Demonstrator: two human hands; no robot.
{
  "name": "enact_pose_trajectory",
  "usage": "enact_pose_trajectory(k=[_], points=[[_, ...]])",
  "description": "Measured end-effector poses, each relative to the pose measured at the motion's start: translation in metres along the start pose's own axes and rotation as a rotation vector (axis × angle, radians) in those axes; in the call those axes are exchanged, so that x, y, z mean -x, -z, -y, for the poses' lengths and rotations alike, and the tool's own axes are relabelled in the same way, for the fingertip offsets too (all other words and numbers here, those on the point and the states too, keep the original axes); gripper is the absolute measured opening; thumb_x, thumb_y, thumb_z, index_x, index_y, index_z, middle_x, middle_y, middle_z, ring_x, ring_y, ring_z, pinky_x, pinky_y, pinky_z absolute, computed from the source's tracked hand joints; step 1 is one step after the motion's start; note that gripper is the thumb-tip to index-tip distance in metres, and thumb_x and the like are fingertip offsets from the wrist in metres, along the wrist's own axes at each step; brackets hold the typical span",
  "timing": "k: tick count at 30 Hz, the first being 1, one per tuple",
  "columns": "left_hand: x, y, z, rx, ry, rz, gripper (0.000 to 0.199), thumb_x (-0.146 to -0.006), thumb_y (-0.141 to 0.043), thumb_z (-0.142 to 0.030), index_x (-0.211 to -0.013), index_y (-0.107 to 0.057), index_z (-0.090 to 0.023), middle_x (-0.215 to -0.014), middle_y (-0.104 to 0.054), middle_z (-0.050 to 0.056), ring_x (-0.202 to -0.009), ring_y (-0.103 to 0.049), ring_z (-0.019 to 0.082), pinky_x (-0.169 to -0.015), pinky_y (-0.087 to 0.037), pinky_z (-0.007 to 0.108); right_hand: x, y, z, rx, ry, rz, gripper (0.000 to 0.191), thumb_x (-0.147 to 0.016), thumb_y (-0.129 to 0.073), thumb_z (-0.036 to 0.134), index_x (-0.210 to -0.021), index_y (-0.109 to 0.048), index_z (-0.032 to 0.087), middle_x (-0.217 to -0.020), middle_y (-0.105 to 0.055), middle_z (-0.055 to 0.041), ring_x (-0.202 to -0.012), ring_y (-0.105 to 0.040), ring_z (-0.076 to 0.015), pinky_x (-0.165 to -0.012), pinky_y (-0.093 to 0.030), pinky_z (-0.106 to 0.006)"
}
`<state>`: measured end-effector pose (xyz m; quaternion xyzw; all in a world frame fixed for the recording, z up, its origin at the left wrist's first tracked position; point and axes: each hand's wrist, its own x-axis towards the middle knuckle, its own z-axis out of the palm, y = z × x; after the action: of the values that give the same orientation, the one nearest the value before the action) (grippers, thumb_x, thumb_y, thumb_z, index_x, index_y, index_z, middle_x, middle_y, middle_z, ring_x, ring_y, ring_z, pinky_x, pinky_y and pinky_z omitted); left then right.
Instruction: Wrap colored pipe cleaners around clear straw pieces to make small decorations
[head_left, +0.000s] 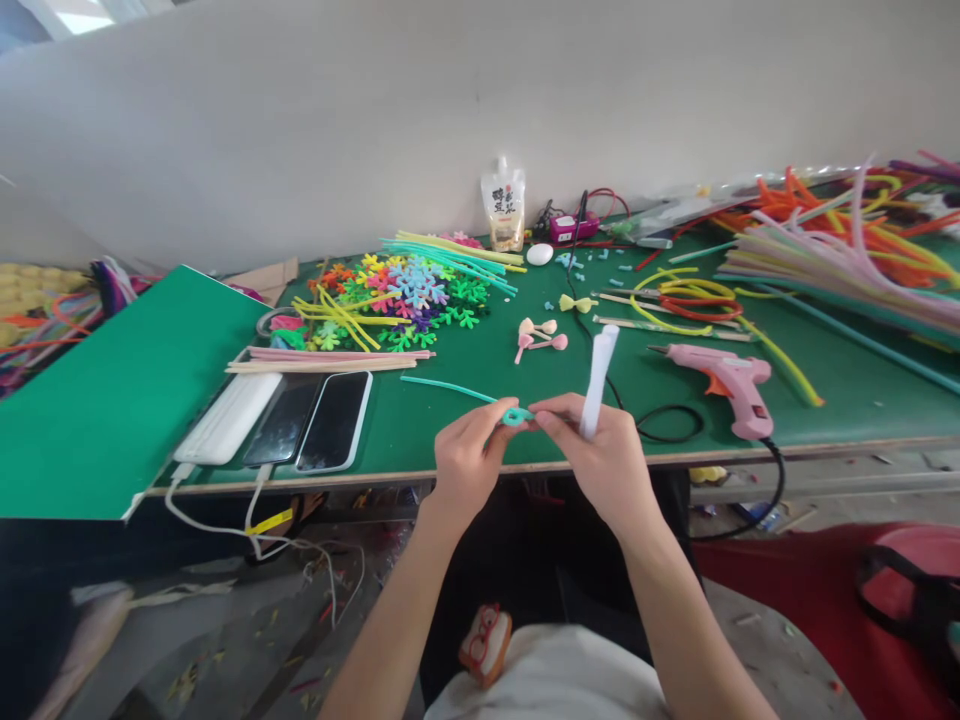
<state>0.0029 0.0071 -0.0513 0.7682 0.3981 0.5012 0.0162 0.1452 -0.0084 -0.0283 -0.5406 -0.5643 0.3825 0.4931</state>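
Note:
A teal pipe cleaner [516, 416] is curled into a small loop between my hands at the table's front edge. Its straight tail runs out to the left above the green tabletop. My left hand [466, 455] pinches the loop from the left with thumb and forefinger. From the other side, my right hand [604, 455] pinches the end of the same pipe cleaner. A white, flat, strip-like object [598, 380] sticks up from my right hand; its lower part is hidden by the fingers. Just beyond lie pink bent pipe-cleaner pieces [540, 338] and a yellow bow shape [577, 303].
A pink glue gun [720, 380] lies right, its cord hanging over the edge. Phones [335, 420] and a white power bank [229, 420] lie left, beside a green board [127, 390]. Colourful snowflake pieces [420, 285], a pouch [504, 205] and pipe-cleaner bundles [832, 270] stand behind.

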Motion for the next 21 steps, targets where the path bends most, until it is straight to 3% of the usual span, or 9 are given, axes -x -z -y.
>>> enact_pose_trajectory(k=[5, 14, 18, 21], points=[[0.001, 0.002, -0.001, 0.100, 0.066, 0.024, 0.012, -0.082, -0.056, -0.019, -0.090, -0.064, -0.014, -0.082, -0.071, 0.006, -0.076, -0.066, 0.012, -0.070, -0.052, 0.019, -0.001, 0.001, 0.003, 0.015, -0.002, 0.040, 0.016, -0.077, -0.056, 0.026, -0.080, -0.067, 0.015, -0.073, -0.070, -0.0043, -0.071, -0.064, -0.0183, -0.067, -0.047, -0.028], [0.004, -0.003, 0.000, 0.313, 0.376, 0.074, 0.034, -0.083, -0.055, -0.030, -0.114, -0.052, -0.016, -0.104, -0.067, 0.009, -0.089, -0.064, 0.015, -0.080, -0.052, 0.026, -0.007, 0.003, 0.000, 0.157, 0.043, -0.115, 0.017, -0.076, -0.055, 0.027, -0.079, -0.068, 0.016, -0.069, -0.068, -0.0033, -0.062, -0.060, -0.0154, -0.056, -0.042, -0.024], [0.006, -0.006, 0.009, 0.189, 0.393, 0.118, 0.025, -0.086, -0.049, -0.023, -0.109, -0.055, -0.016, -0.101, -0.066, 0.008, -0.087, -0.063, 0.015, -0.081, -0.051, 0.028, -0.028, 0.008, -0.001, 0.344, 0.060, -0.210, 0.016, -0.075, -0.055, 0.024, -0.079, -0.069, 0.016, -0.062, -0.065, -0.0025, -0.054, -0.056, -0.0146, -0.054, -0.039, -0.024], [0.005, -0.012, 0.017, -0.030, 0.340, 0.283, 0.028, -0.086, -0.041, -0.013, -0.108, -0.058, -0.017, -0.111, -0.062, 0.009, -0.096, -0.060, 0.017, -0.084, -0.049, 0.032, -0.049, 0.009, -0.001, 0.503, 0.033, -0.225, 0.017, -0.075, -0.054, 0.019, -0.084, -0.068, 0.018, -0.072, -0.068, -0.0043, -0.062, -0.059, -0.0174, -0.061, -0.041, -0.026]])
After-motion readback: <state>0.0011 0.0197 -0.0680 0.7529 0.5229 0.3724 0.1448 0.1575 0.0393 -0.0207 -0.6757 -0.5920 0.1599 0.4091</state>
